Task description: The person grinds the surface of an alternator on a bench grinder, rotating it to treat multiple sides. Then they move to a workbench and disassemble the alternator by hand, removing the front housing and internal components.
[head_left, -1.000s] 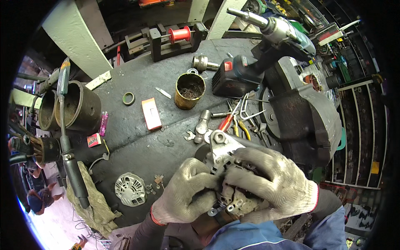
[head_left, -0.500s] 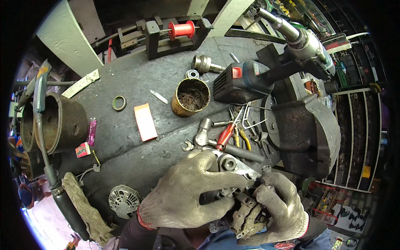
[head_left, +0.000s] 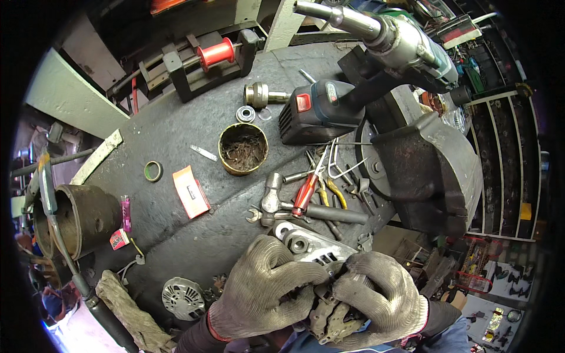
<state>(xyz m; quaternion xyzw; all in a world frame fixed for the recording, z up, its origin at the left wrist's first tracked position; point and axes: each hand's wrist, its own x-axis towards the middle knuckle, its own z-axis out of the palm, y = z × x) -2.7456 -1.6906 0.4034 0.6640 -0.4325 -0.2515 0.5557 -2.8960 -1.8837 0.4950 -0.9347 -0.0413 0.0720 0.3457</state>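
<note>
Both my hands wear grey knit work gloves. They are close together at the near edge of the bench, over a metal alternator part [head_left: 335,322] with a rough, bronze-grey, notched body. My right hand [head_left: 379,294] is wrapped round its upper right side. My left hand [head_left: 268,288] has its thumb and fingers curled against its left side; its fingertips and what they pinch are partly hidden. Just beyond my fingers lies a silver slotted alternator housing [head_left: 322,252] with a large nut [head_left: 299,244] on it. A round vented alternator cover [head_left: 183,299] rests left of my left hand.
Beyond my hands lie a hammer [head_left: 338,213], a red-handled screwdriver [head_left: 306,193] and yellow-handled pliers [head_left: 336,193]. A cordless impact tool [head_left: 322,112] stands behind them, near a dirty tin [head_left: 222,147]. A large metal cylinder [head_left: 94,217] and a rag [head_left: 129,312] are left.
The view has shifted, so bench items sit further left. My hands have drawn closer together, with the left fingers more curled. The alternator part has turned slightly between them.
</note>
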